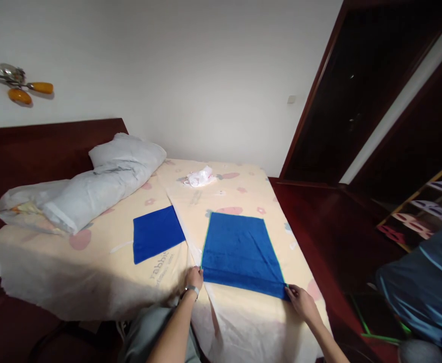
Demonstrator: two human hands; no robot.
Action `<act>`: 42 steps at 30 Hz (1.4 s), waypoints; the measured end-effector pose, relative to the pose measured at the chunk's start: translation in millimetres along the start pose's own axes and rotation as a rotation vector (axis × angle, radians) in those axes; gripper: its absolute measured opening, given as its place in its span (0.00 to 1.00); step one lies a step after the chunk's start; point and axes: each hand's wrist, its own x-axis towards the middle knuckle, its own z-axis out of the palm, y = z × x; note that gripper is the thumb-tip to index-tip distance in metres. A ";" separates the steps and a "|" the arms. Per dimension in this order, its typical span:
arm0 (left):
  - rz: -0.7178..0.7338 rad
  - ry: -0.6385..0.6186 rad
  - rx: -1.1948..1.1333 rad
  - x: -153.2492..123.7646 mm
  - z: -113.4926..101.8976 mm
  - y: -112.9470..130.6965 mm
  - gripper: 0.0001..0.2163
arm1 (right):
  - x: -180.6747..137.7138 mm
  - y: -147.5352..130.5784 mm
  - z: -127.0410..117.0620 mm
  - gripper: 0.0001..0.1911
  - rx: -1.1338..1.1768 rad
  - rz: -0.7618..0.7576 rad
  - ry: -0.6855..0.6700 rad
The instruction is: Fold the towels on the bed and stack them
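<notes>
A blue towel [239,249] lies spread flat on the near right part of the bed [92,262]. My left hand [193,279] pinches its near left corner, fingers closed on the cloth. My right hand [299,301] pinches its near right corner in the same way. A second, smaller blue towel [155,233], folded, lies on the bed to the left, apart from both hands. My left wrist wears a band.
White pillows and bedding [92,186] are piled at the bed's left by a dark headboard. A crumpled white bag [200,176] lies at the far side. Dark wood floor and an open doorway are to the right, with a blue bundle [428,282] at the lower right.
</notes>
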 end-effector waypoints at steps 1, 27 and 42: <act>-0.010 -0.001 -0.014 2.1 1.6 -1.9 0.14 | -0.9 -1.1 1.5 0.29 0.027 0.029 0.025; 0.396 0.026 0.068 -9.8 -11.7 -12.4 0.22 | -12.7 20.2 2.8 0.30 0.263 -0.191 -0.038; 0.366 0.114 -0.095 24.5 10.2 -21.1 0.12 | 7.6 10.1 4.7 0.29 0.277 -0.100 0.147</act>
